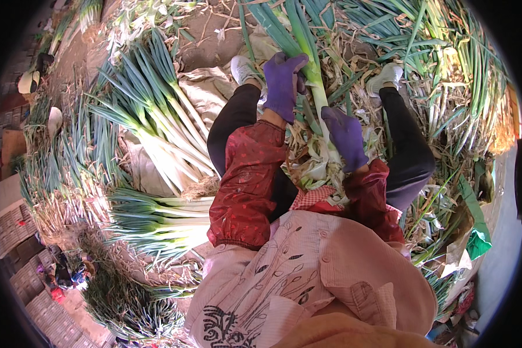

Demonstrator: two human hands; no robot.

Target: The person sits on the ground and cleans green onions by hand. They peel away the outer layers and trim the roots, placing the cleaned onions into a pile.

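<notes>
A large green onion (316, 85) slants between my knees, its green leaves pointing away from me and its pale stalk towards me. My left hand (282, 82), in a purple glove, grips it where the leaves fan out from the stalk. Lower down, my right hand (346, 137), also purple-gloved, has its fingers closed around the white stalk. The root end is partly lost among loose peeled leaves (315, 169) near my lap. To my left, a pile of cleaned green onions (165, 126) with white stalks lies on a beige cloth (206, 89).
A second row of green onions (161, 219) lies closer on the left. Unpeeled onions with dry leaves (470, 95) are heaped at the right. Further left stand dense bundles of onions (82, 174). A green sack (477, 239) lies by the pale right-hand edge. Leaf scraps cover the ground around my shoes.
</notes>
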